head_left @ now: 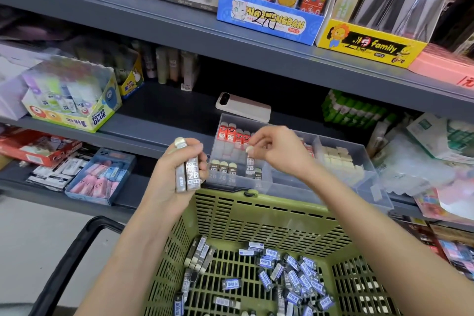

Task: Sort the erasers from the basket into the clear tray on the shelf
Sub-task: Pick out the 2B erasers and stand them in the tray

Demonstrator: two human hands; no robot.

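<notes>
A green slatted basket [269, 215] stands below the shelf, with several blue-labelled and grey erasers [289, 277] loose on its floor. On the shelf edge sits the clear tray [364, 177], divided into compartments. Its left compartment holds red-sleeved erasers [232, 133] at the back and grey 2B erasers [222, 167] upright in front. My left hand [177, 172] grips a stack of grey 2B erasers [188, 174] just left of the tray. My right hand [272, 151] pinches one grey 2B eraser [250, 164] by its white top, lowered into the front row.
A white phone [243, 108] lies on the shelf behind the tray. A glue box [77, 105] stands at left, a blue box of pink erasers [100, 177] below it. Green packs and wrapped goods crowd the right. The basket's black handle [77, 246] hangs at lower left.
</notes>
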